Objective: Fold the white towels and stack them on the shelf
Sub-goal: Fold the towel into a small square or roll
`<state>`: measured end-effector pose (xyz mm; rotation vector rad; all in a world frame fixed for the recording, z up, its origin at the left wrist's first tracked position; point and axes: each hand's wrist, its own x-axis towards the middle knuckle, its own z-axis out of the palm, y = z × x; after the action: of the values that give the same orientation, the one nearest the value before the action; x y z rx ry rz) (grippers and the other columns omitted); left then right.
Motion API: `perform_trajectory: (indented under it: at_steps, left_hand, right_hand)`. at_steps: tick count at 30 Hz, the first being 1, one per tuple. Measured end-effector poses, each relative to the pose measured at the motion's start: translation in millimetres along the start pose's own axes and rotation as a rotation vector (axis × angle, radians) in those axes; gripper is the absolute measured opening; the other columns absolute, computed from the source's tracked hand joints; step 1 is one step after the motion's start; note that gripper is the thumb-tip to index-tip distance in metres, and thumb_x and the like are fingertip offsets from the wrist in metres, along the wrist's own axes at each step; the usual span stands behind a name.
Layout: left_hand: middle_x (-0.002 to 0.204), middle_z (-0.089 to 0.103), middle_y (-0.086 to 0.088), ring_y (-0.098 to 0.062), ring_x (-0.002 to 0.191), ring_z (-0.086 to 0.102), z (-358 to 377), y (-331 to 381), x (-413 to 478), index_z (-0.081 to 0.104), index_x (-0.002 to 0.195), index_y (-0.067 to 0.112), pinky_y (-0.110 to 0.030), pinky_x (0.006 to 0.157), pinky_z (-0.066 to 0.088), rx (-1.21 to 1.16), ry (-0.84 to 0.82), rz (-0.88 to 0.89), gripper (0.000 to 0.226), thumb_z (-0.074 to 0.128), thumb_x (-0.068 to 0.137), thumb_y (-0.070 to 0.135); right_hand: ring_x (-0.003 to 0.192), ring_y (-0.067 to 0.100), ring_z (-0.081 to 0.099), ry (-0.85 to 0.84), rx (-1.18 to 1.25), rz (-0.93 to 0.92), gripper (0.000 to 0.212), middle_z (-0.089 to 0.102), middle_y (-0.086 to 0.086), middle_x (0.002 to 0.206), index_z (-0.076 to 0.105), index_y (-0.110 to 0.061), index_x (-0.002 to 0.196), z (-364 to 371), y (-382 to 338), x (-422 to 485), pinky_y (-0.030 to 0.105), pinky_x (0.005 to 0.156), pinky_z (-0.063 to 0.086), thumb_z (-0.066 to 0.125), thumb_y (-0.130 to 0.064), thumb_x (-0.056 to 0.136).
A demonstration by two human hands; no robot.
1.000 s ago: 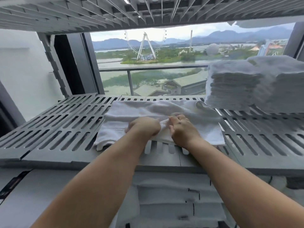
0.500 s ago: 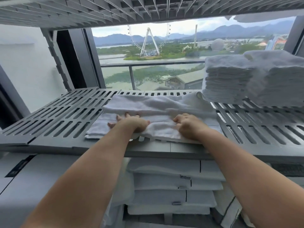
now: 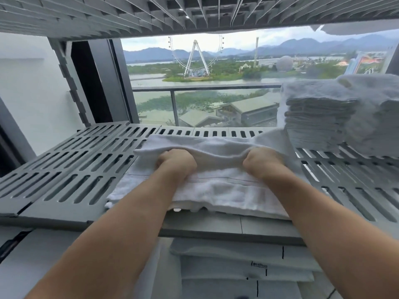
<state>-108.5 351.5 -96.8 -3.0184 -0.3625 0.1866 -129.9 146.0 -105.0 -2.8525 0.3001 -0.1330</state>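
Note:
A white towel [image 3: 220,190] lies partly folded on the grey slotted shelf [image 3: 71,169], its near edge hanging slightly over the front. My left hand [image 3: 176,164] and my right hand [image 3: 261,161] are both closed on a raised fold of the towel, about a hand's width apart, with the fingertips tucked under the cloth. The far layer of the towel arches up between and behind the hands. A tall stack of folded white towels [image 3: 319,124] stands on the same shelf at the right.
Another slotted shelf [image 3: 194,14] hangs close overhead. Below the working shelf, folded white linens [image 3: 237,268] are piled. A dark window frame [image 3: 95,83] and a balcony railing [image 3: 205,88] stand behind; the shelf's left part is bare.
My hands went from pressing together near the towel's front edge to spreading apart and moving farther back, now gripping and lifting a fold of the towel.

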Motion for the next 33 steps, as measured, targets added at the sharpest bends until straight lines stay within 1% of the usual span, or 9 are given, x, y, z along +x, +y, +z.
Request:
perform_trajectory:
  at_steps: [4,6,8,10,13,15,19,24,33]
  left_hand:
    - [0.145,0.051,-0.004,-0.034,0.135,0.046,-19,1,44,0.053,0.141,0.024,-0.048,0.100,0.046,-0.024,-0.059,-0.017,0.047,0.046,0.099,0.044]
    - [0.145,0.050,-0.003,-0.033,0.134,0.046,-31,1,68,0.054,0.141,0.026,-0.046,0.096,0.046,-0.019,-0.024,-0.023,0.046,0.044,0.100,0.043]
    - [0.146,0.050,-0.008,-0.035,0.134,0.047,-38,-1,91,0.053,0.142,0.021,-0.046,0.094,0.045,-0.055,0.074,-0.008,0.048,0.041,0.101,0.044]
    - [0.158,0.032,-0.014,-0.038,0.145,0.031,-33,-4,114,0.035,0.154,0.020,-0.050,0.105,0.037,-0.082,0.133,0.078,0.060,0.034,0.102,0.051]
    - [0.168,-0.011,-0.011,-0.034,0.154,-0.011,-18,-8,142,0.006,0.160,0.031,-0.056,0.122,0.007,-0.076,0.102,0.245,0.071,0.030,0.100,0.060]
    - [0.166,-0.018,-0.009,-0.032,0.153,-0.018,-6,-12,155,0.004,0.161,0.034,-0.058,0.122,0.000,-0.115,0.092,0.297,0.073,0.030,0.099,0.063]
    - [0.166,-0.020,-0.009,-0.032,0.153,-0.017,9,-13,168,0.003,0.160,0.037,-0.061,0.120,-0.004,-0.128,0.086,0.342,0.076,0.021,0.095,0.073]
    - [0.168,-0.013,-0.005,-0.029,0.154,-0.012,13,-23,172,0.001,0.158,0.043,-0.059,0.120,-0.009,-0.103,0.024,0.369,0.081,0.011,0.088,0.082]
    - [0.168,-0.009,-0.010,-0.032,0.154,-0.011,6,-41,171,0.000,0.159,0.040,-0.057,0.121,-0.007,-0.095,-0.028,0.334,0.090,0.012,0.084,0.088]
  right_hand:
    - [0.127,0.031,0.054,-0.005,-0.032,0.016,0.039,0.058,0.011,0.135,0.060,-0.014,0.128,-2,-17,40,0.039,0.099,0.048,0.047,-0.017,0.091]
    - [0.145,0.038,0.028,-0.007,-0.017,0.062,0.063,0.026,0.011,0.161,0.028,-0.028,0.153,-1,-22,62,0.052,0.113,0.033,0.042,-0.016,0.093]
    - [0.152,0.040,0.001,-0.008,-0.014,0.051,0.080,-0.010,-0.002,0.167,-0.001,-0.046,0.155,2,-27,81,0.064,0.117,0.016,0.036,-0.011,0.093]
    - [0.152,0.037,-0.007,-0.013,-0.016,0.004,0.082,-0.021,-0.009,0.164,-0.006,-0.050,0.153,8,-28,102,0.067,0.117,0.009,0.038,-0.015,0.093]
    - [0.152,0.036,-0.008,-0.022,-0.058,-0.019,0.074,-0.018,-0.009,0.165,0.000,-0.049,0.155,22,-21,130,0.065,0.118,0.003,0.044,-0.046,0.095]
    - [0.152,0.033,-0.012,-0.040,-0.071,-0.037,0.074,-0.016,-0.010,0.166,0.002,-0.050,0.154,34,-15,141,0.066,0.117,0.000,0.043,-0.060,0.093]
    - [0.151,0.031,-0.021,-0.008,-0.078,-0.066,0.077,-0.024,-0.015,0.163,-0.003,-0.056,0.151,52,-13,149,0.070,0.114,-0.003,0.035,-0.076,0.087]
    - [0.150,0.032,-0.022,-0.089,-0.133,-0.023,0.090,-0.027,-0.015,0.162,-0.009,-0.059,0.148,52,-17,150,0.075,0.110,-0.006,0.022,-0.095,0.072]
    - [0.152,0.034,-0.016,-0.141,-0.111,-0.071,0.093,-0.016,-0.012,0.165,-0.011,-0.058,0.148,57,-28,130,0.071,0.112,-0.012,0.016,-0.098,0.069]
